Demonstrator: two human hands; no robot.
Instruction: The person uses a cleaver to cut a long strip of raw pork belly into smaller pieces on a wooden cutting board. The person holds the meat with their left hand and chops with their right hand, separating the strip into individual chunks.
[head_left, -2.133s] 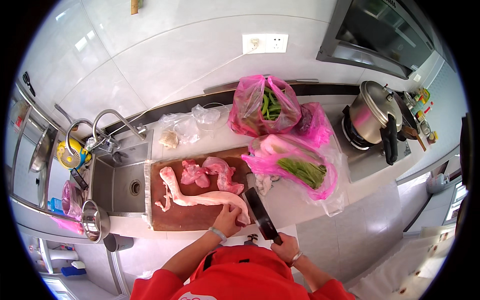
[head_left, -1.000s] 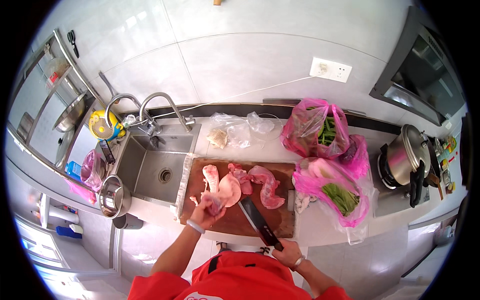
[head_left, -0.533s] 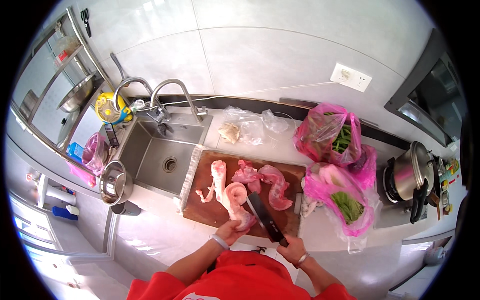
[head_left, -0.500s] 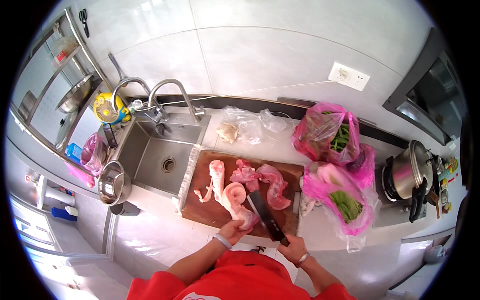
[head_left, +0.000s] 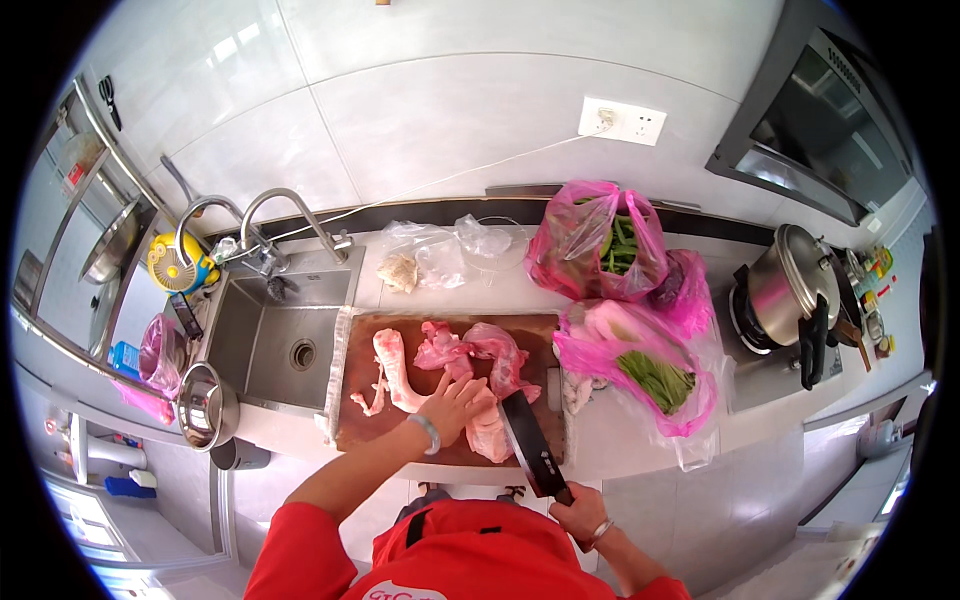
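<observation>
While a long white countertop (head_left: 600,440) is spanning the scene left to right, a rectangular stainless-steel sink (head_left: 250,365) is taking up its left part. Just right of the sink, a rectangular reddish-brown cutting board (head_left: 375,435) is lying on the countertop, carrying the raw meat. Right of the board, on the far side, a translucent pink plastic bag (head_left: 570,240) is standing, holding long green vegetables (head_left: 620,245). On its near side, a second pink plastic bag (head_left: 700,400) is gaping, showing leafy greens (head_left: 655,380). Further right, a silver pressure cooker with a black handle (head_left: 780,285) is sitting on the stove.

Main item: a long pale-pink strip of raw meat (head_left: 400,392) is lying on the board, curving from the far left toward the near edge, its middle running under the left hand (head_left: 450,405). A broad black-bladed cleaver (head_left: 530,440) is reaching in from near right, blade just beside the strip's near end; can't tell if they're touching. Left hand is resting palm down on the strip, fingers splayed. Right hand (head_left: 580,510) is gripping the cleaver's handle, near side of the board. Two red-pink chunks of raw meat (head_left: 442,348) are lying on the strip's far side. Smallest: a stringy pale scrap (head_left: 372,398) is lying at the board's left.
</observation>
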